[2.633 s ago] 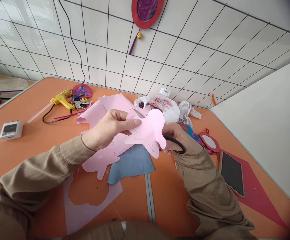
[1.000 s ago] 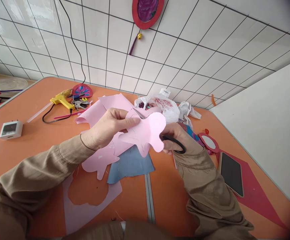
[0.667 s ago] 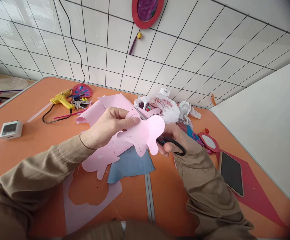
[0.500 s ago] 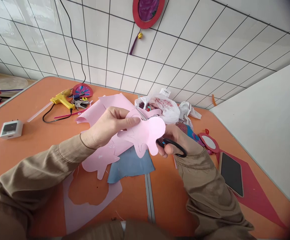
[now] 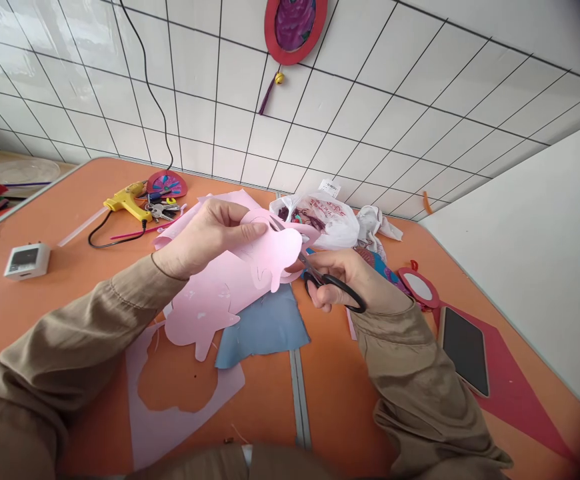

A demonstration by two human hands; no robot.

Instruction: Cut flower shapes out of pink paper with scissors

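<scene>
My left hand [image 5: 213,233] pinches a pink paper cutout [image 5: 275,252] between thumb and fingers, holding it above the table. Pen outlines show on the cutout, and its edge is rounded and lobed. In my right hand [image 5: 345,277] are black-handled scissors [image 5: 337,288], with fingers through the loops. Their blades reach up and left at the cutout's right side, partly hidden by the paper. Below, a second pink cutout [image 5: 197,313] lies on larger pink paper, beside a piece of blue-grey fabric [image 5: 265,327].
A yellow glue gun [image 5: 129,200], keys [image 5: 163,211] and a white charger block [image 5: 27,260] lie at left. At the back sits a plastic bag [image 5: 333,220]. A phone [image 5: 465,350] rests on red paper [image 5: 515,407] at right. A pink offcut [image 5: 165,433] lies in front.
The cutout has moved left and tilted, and its lobes face differently. My left hand has shifted slightly left and up. More of the scissors now shows between my right hand and the paper.
</scene>
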